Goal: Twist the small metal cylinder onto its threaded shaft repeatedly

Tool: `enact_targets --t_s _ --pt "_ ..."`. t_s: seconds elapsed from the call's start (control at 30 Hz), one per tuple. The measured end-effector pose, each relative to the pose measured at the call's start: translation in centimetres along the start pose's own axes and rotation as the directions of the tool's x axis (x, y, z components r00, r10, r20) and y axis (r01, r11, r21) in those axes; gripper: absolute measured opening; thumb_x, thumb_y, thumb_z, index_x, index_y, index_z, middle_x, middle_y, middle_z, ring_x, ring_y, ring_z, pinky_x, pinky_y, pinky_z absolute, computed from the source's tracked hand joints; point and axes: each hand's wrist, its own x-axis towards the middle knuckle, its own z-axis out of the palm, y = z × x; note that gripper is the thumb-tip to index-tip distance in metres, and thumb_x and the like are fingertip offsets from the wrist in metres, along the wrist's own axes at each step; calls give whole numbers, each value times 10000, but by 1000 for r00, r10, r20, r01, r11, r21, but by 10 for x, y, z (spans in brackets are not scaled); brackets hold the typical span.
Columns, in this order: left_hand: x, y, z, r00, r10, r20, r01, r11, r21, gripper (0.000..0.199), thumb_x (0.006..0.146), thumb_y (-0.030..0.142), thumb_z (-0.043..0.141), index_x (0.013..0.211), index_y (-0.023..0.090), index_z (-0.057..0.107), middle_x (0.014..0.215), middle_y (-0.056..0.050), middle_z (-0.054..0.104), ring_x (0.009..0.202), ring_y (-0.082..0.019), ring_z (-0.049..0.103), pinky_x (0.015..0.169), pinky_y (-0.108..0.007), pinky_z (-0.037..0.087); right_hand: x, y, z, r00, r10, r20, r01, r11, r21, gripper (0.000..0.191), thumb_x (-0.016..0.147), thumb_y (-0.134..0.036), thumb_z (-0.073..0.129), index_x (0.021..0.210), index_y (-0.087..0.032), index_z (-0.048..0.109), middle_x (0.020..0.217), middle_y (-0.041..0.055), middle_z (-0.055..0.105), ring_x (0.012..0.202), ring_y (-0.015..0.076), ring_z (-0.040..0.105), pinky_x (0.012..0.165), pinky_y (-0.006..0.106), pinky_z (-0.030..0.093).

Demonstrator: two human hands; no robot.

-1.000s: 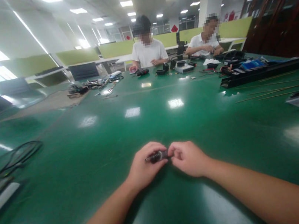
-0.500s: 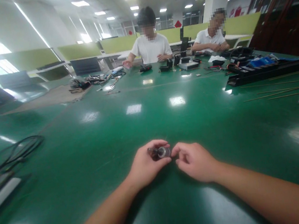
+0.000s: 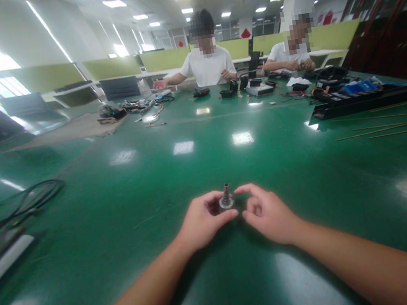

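A small metal part with a round, flanged base and a narrow stepped shaft is between the fingers of my left hand. Its shaft points upward, and my thumb and fingers close around the base. Just to the right of it, my right hand has its index finger stretched toward the shaft and its thumb apart from that finger. A small gap shows between the right fingertips and the part, and nothing is in that hand. The lower side of the part is hidden by my left thumb.
Both hands are over a glossy green table. Black cables and a dark device lie at the left. A black channel and thin rods lie at the right. Two people sit across, behind a power drill and assorted parts.
The metal part has turned from lying sideways to shaft-up in my left hand. My right index finger and thumb have spread apart and moved off the part. The person opposite has reached further left.
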Motion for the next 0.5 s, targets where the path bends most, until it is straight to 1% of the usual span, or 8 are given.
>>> enact_targets --t_s 0.07,0.17,0.27,0.37,0.4,0.43,0.5 --pt "0 0 -1 1000 12 12 -12 999 31 373 789 366 744 1090 150 696 976 -59 725 879 -210 651 812 -307 498 0 0 0 1000 9 -10 -8 999 36 571 797 -112 572 1342 -222 441 585 -103 543 487 96 492 507 200 369" --pt "1 -2 -2 1000 17 -8 -17 999 51 451 815 418 714 1185 165 671 1023 -53 720 901 -219 643 824 -318 496 0 0 0 1000 17 -19 -15 998 66 690 809 -115 567 1440 -225 311 594 -105 547 493 99 503 525 202 393" --pt "1 -3 -2 1000 20 -23 -19 999 34 464 813 429 711 1211 196 665 1114 -48 707 988 -240 639 911 -344 481 0 0 1 999 29 -19 -27 997 73 734 814 -115 564 1472 -227 259 604 -102 551 501 99 510 542 203 408" --pt "0 -2 -2 1000 24 12 -24 1000 -4 426 835 417 681 1212 218 660 1192 -40 680 1085 -250 611 978 -342 437 0 0 1 999 32 -22 -30 997 77 752 810 -112 567 1481 -237 249 607 -103 553 503 99 511 542 204 409" --pt "-1 -1 -2 999 27 19 -27 1000 -2 421 847 417 664 1219 221 647 1194 -38 671 1082 -245 603 967 -334 431 0 1 1 999 30 -21 -29 996 80 750 809 -111 568 1478 -240 253 607 -104 554 503 100 511 541 205 408" --pt "-2 -1 -2 999 27 20 -27 1000 10 423 858 422 647 1228 220 625 1158 -37 669 1040 -235 602 925 -323 436 0 1 1 999 28 -22 -26 996 85 741 809 -112 569 1472 -242 263 605 -105 552 502 101 510 537 205 406" --pt "-4 0 -2 1000 25 1 -25 999 41 430 869 435 624 1232 213 564 1010 -22 644 888 -197 580 802 -291 433 0 1 1 999 22 -27 -19 995 96 701 807 -116 573 1442 -237 302 594 -108 543 501 102 509 532 204 400"
